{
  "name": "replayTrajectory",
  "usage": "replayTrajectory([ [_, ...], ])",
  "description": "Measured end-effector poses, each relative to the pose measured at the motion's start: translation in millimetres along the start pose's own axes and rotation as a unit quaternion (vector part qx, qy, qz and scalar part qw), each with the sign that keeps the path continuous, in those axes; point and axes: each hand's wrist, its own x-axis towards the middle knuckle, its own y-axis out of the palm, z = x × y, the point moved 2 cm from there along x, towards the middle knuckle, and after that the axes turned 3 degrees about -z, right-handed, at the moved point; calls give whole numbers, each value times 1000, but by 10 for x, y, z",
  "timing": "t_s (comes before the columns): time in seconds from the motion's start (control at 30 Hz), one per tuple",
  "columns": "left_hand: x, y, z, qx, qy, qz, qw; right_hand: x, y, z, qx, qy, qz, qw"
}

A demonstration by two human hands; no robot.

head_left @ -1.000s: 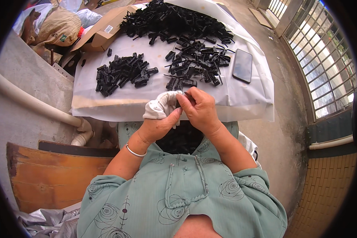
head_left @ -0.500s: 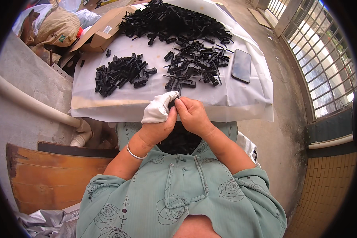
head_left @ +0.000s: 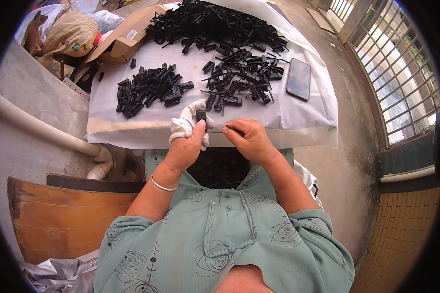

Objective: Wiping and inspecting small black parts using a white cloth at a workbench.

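Note:
Over the table's near edge, my left hand [head_left: 187,133], with a white glove covering its fingers, is closed around a small black plastic part [head_left: 201,115]; my bare thumb presses against it. To its right and apart from it, my bare right hand [head_left: 252,140] pinches a thin dark sliver [head_left: 232,129], too small to name. Just beyond my hands lies a pile of black plastic parts with thin stems [head_left: 244,78]. A smaller pile of black parts [head_left: 149,90] sits to the left, and a large heap [head_left: 212,29] covers the far end.
White plastic sheeting [head_left: 274,124] covers the table. A dark phone [head_left: 298,80] lies at its right side. An open cardboard box [head_left: 127,46] stands at the far left. Below the table edge, something black [head_left: 217,168] rests at my lap. A wall pipe [head_left: 44,124] runs on the left.
My hands have moved apart from where they met. The left hand has shifted left, bringing the black part into view; the right has moved slightly right with the dark sliver.

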Motion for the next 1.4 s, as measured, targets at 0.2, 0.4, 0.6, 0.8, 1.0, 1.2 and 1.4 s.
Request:
replayTrajectory([
  [0.2, -25, 16, 31, -10, -27, 23, 999, 29, -108, 205, -11, 12, 28, 999],
  [0.4, -35, 31, -36, 46, -35, 53, 997, -23, -66, 88, 5, -73, -32, 997],
  [0.6, -100, 95, -71, 95, -47, 113, 988, 29, -26, 204, 33, 16, -18, 999],
  [0.8, -88, 46, 27, 125, 18, 78, 989, 26, 21, 239, 35, 3, 42, 998],
  [1.0, -108, 58, 9, 237, 14, 60, 970, 53, 144, 216, 20, 35, 54, 998],
  [1.2, -102, -33, 117, 257, 76, 23, 963, 33, 340, 153, -6, -9, -4, 1000],
  [1.4, -157, 14, 121, 100, -34, 11, 994, 48, 231, 148, 82, 52, 39, 994],
])
